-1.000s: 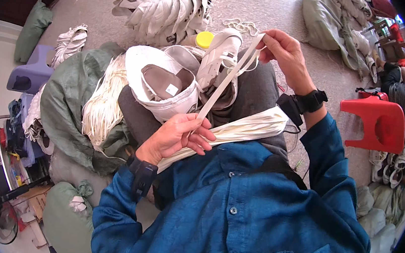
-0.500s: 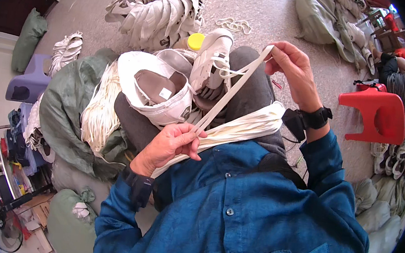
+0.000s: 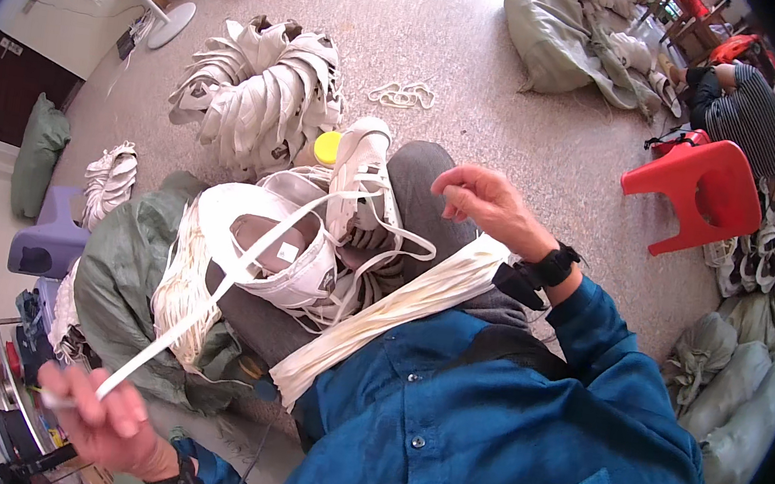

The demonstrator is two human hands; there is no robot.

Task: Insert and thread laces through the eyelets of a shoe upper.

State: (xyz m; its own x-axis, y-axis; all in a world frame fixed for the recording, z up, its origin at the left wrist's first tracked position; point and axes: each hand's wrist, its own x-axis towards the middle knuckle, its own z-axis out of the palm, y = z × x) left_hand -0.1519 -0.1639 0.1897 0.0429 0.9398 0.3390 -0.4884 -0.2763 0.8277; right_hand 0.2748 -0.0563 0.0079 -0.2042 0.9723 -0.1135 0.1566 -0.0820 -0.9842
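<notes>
At the lower left, my left hand (image 3: 104,425), partly blurred, is closed on a flat white shoelace (image 3: 168,337). The lace runs taut up and right across my lap to a white sneaker (image 3: 356,157) between my knees, where another part hangs in a loose loop at its right. Above my right knee, my right hand (image 3: 482,205) is open, its fingers loosely bent, with nothing seen in it. Across my lap lies a thick bundle of cream laces (image 3: 388,323). Left of the sneaker sits a white shoe (image 3: 293,270) with a brown inside and a white label.
More cream laces (image 3: 173,299) hang over a green sack (image 3: 123,260) on my left. On the floor ahead are a ring of stacked shoe uppers (image 3: 265,99), a yellow lid (image 3: 327,147) and a loose lace (image 3: 402,95). A red stool (image 3: 699,191) and another person (image 3: 751,116) are at right.
My left hand has swung down and left, drawing the lace out long. My right hand has let go of the lace and moved slightly left and down. The view has shifted.
</notes>
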